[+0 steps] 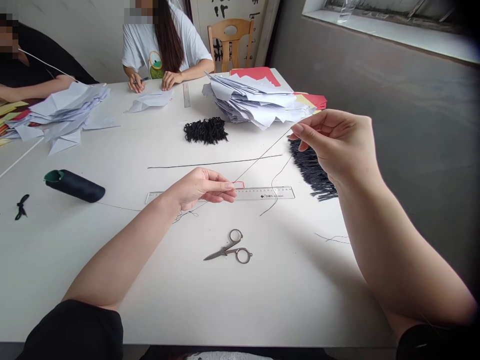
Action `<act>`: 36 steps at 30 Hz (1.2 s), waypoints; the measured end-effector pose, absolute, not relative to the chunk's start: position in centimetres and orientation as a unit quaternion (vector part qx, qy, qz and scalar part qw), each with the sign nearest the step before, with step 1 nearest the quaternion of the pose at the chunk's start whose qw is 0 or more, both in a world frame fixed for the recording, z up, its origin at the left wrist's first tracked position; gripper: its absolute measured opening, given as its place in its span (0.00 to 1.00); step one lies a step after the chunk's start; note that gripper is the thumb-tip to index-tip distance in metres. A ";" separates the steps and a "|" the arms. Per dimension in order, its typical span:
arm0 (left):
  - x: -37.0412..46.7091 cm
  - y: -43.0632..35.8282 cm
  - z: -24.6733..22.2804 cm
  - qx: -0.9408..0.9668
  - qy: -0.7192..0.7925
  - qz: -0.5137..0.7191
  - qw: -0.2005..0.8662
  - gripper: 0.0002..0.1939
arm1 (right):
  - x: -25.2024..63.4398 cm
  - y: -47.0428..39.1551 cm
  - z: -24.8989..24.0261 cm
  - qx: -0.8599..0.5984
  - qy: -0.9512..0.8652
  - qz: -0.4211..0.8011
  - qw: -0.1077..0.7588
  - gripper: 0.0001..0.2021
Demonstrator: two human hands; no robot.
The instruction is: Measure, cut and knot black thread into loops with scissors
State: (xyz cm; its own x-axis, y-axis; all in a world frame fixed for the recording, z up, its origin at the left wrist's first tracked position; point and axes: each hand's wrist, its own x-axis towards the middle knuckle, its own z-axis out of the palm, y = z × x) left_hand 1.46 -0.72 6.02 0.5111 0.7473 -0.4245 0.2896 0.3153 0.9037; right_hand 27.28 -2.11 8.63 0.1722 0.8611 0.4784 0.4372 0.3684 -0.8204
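Observation:
A thin dark thread (263,153) stretches between my two hands. My left hand (208,187) pinches it above a clear ruler (277,193). Higher up at the right, my right hand (333,140) pinches the thread's other part, and a loose end hangs down over the ruler. A black spool (77,186) lies on its side at the left, its thread trailing toward my left hand. Open-bladed or not I cannot tell, small metal scissors (228,250) lie below the ruler. A straight dark cord (213,164) rests behind the ruler.
Black looped bundle (205,131) and black strands (313,167) lie on the white table (168,300). A paper stack (251,100) stands at the back, another paper pile (67,110) at the left. Two people sit across, one writing. A small black knot (22,207) lies far left.

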 end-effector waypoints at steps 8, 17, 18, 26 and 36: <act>1.1 -0.3 5.8 0.506 0.465 0.211 0.695 0.12 | 27.6 -2.0 8.5 -0.533 -0.614 0.184 0.553 0.06; 0.8 0.3 5.5 0.474 0.465 0.247 0.706 0.07 | 27.7 -2.0 8.6 -0.537 -0.610 0.184 0.552 0.07; 0.8 0.4 5.4 0.469 0.464 0.251 0.708 0.06 | 27.7 -2.0 8.6 -0.538 -0.610 0.182 0.552 0.07; 0.6 0.9 5.1 0.462 0.463 0.270 0.707 0.04 | 27.8 -1.9 8.6 -0.554 -0.605 0.179 0.543 0.07; 0.6 1.0 4.7 0.454 0.467 0.261 0.713 0.02 | 26.5 -2.6 7.5 -0.624 -0.755 0.088 0.182 0.08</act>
